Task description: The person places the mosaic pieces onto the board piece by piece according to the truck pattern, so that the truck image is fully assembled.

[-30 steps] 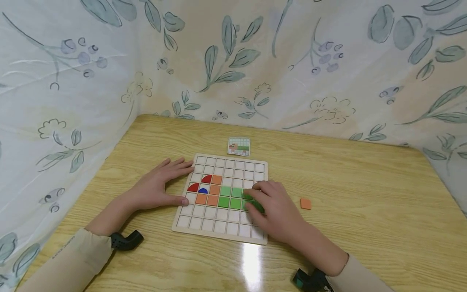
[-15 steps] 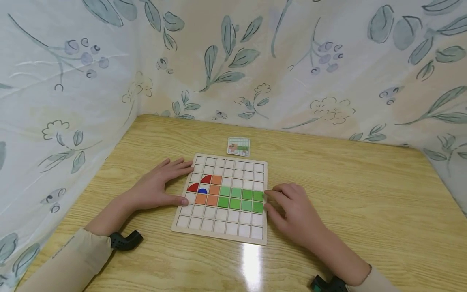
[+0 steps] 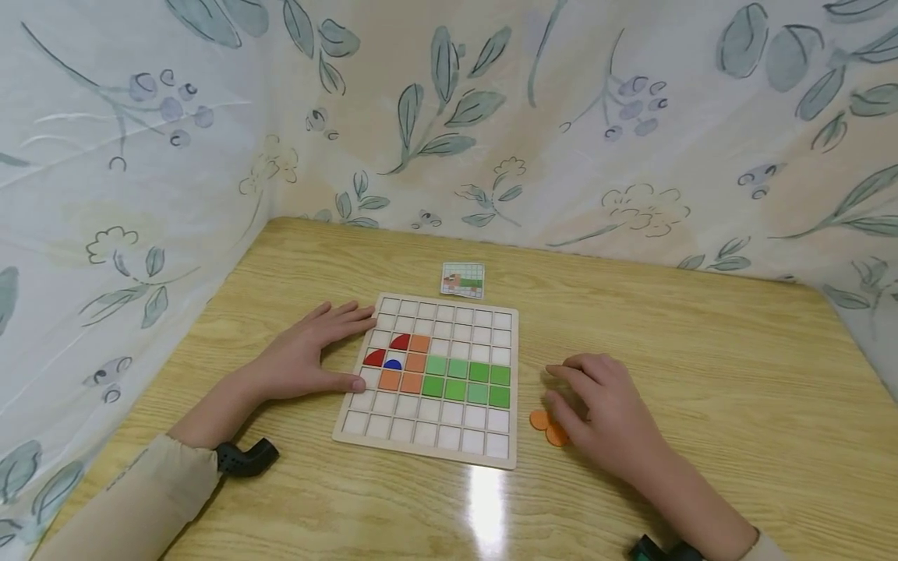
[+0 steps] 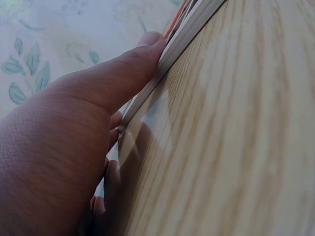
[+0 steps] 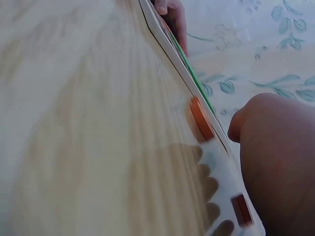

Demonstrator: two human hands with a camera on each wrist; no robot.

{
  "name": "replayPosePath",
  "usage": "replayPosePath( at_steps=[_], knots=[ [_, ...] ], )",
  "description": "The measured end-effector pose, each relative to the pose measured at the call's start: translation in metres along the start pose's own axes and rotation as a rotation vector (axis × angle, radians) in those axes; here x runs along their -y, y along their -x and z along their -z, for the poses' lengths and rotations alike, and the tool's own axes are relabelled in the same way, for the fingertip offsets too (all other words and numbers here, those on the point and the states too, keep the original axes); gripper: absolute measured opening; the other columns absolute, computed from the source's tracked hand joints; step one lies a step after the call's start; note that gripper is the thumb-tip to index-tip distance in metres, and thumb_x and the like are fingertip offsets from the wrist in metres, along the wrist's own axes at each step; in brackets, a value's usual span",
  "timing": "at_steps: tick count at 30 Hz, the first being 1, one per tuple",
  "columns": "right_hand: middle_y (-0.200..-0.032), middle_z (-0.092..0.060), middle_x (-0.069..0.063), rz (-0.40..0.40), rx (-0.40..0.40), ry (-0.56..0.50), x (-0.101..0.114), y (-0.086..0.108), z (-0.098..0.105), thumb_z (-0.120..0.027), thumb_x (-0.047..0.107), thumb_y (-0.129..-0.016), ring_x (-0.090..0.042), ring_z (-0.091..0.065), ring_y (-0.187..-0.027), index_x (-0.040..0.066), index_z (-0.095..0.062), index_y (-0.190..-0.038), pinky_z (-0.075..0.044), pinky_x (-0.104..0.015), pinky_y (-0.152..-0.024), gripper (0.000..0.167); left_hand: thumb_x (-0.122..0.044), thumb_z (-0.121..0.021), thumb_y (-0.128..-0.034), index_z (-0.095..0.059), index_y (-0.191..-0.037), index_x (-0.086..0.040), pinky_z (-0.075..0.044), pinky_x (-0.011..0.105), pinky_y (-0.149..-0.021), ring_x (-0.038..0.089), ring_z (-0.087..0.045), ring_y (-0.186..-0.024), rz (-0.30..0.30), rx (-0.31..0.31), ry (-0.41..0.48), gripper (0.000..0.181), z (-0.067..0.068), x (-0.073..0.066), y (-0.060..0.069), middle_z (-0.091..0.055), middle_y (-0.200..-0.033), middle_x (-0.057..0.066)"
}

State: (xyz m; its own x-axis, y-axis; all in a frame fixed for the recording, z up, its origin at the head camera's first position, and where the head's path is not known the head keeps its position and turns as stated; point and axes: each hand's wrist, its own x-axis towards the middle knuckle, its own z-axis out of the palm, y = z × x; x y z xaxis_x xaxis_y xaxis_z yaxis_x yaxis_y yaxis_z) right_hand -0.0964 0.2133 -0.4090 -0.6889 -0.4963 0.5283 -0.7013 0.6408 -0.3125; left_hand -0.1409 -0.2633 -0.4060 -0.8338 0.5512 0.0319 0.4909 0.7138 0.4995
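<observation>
A wooden grid board lies on the table in the head view, with red, orange, green and blue pieces set in its cells. Along the board's left edge, my left hand rests with fingers spread; its thumb touches that edge. My right hand hovers over the table to the right of the board, fingers loosely bent, holding nothing that I can see. Rounded orange pieces lie beside its thumb, partly covered by the hand. A small dark reddish piece lies below the hand in the right wrist view.
A small picture card with a coloured grid lies behind the board. The wood-grain table extends on both sides. A leaf-patterned cloth hangs at the back and sides.
My right hand has left the green pieces on the board and moved right and toward me. Rounded orange pieces have come into view beside it. The left hand stays on the board's edge.
</observation>
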Motion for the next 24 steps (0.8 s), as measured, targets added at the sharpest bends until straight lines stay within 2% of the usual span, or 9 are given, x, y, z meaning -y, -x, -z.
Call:
replayPosePath(
  at_steps=[7,12,17,24],
  knots=[
    [-0.097,-0.067,-0.002,-0.002,-0.036,0.016,-0.015,0.012,0.014,-0.087,0.008,-0.083,-0.028,-0.062,-0.094,0.0,-0.081,-0.117,-0.047,-0.046,-0.086,0.035,-0.072,-0.084,-0.0839,-0.048,-0.168,-0.023,-0.007,0.051,-0.137,0.026,-0.023,-0.166,0.013,0.005,-0.003,0.104,0.001,-0.002,0.0,-0.035,-0.176,-0.007],
    [-0.105,-0.072,-0.007,-0.028,-0.041,0.027,-0.024,0.021,0.024,-0.086,0.009,-0.083,-0.029,-0.062,-0.095,0.001,-0.082,-0.116,-0.046,-0.045,-0.087,0.034,-0.071,-0.085,-0.0837,-0.047,-0.168,-0.024,-0.007,0.051,-0.137,0.026,-0.023,-0.166,0.018,0.004,0.002,0.104,0.002,-0.003,-0.001,-0.035,-0.176,-0.008],
    [-0.105,-0.072,-0.006,-0.072,-0.019,0.02,-0.026,0.027,0.03,-0.087,0.007,-0.082,-0.027,-0.062,-0.097,0.003,-0.082,-0.114,-0.044,-0.041,-0.089,0.032,-0.071,-0.085,-0.0837,-0.047,-0.168,-0.024,-0.007,0.051,-0.137,0.025,-0.022,-0.167,0.019,0.002,0.008,0.104,0.002,-0.004,-0.001,-0.035,-0.176,-0.007],
    [-0.104,-0.073,-0.002,-0.062,0.013,0.028,-0.029,0.027,0.03,-0.086,0.005,-0.083,-0.023,-0.063,-0.093,0.006,-0.082,-0.113,-0.044,-0.042,-0.086,0.031,-0.07,-0.085,-0.0841,-0.047,-0.168,-0.024,-0.007,0.052,-0.137,0.026,-0.022,-0.167,0.02,0.004,0.012,0.103,0.002,-0.003,0.0,-0.036,-0.176,-0.006]
  ],
)
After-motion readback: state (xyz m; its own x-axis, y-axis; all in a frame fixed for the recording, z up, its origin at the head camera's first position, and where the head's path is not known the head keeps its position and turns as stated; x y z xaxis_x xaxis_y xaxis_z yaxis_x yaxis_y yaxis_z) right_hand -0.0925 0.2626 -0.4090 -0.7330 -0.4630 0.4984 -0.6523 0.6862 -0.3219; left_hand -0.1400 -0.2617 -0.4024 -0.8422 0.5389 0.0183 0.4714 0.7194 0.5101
